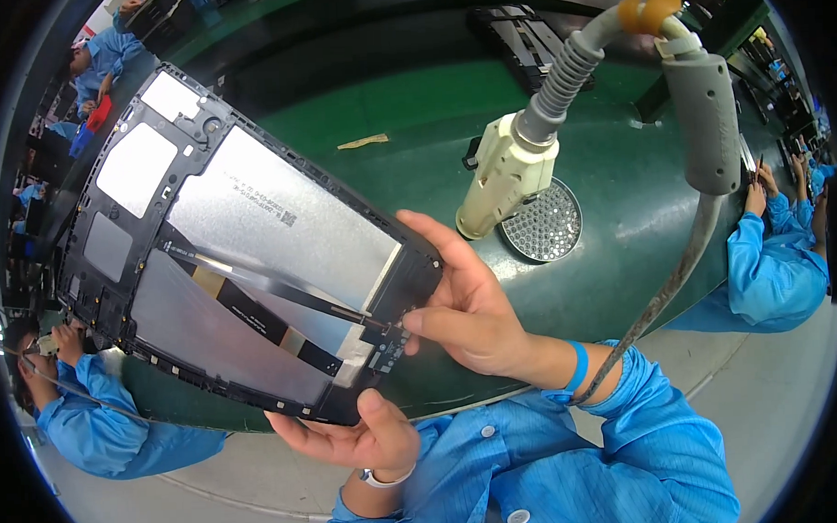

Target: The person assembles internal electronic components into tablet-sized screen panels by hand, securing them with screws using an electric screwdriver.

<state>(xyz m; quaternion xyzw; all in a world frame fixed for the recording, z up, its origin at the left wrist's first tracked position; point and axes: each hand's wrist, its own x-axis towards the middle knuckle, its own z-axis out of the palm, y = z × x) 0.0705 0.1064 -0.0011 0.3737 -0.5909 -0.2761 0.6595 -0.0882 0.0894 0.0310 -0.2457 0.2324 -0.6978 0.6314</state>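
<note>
The black-framed panel [252, 253] is showing its inner side: two broad silvery plates [283, 215] are filling much of it, pale rectangular patches are sitting toward its far end, and dark flat strips [255, 321] are running lengthwise toward a small circuit board [387, 353] at the near end. It is hanging tilted above the green bench [416, 183], its far end pointing up and to the left.

The near end is lying between the two hands. The right hand [466, 315] is gripping the near right corner, its thumb pressing close to the circuit board while its fingers are curling around the edge. The left hand [374, 438] is supporting the lower edge, palm turning upward, thumb at the rim and fingers reaching underneath. Both wrists are bending inward, with the forearms coming from below.

Beyond the right hand, a cream-coloured corded tool [512, 175] is hanging beside a round dish [576, 233] on the bench.
</note>
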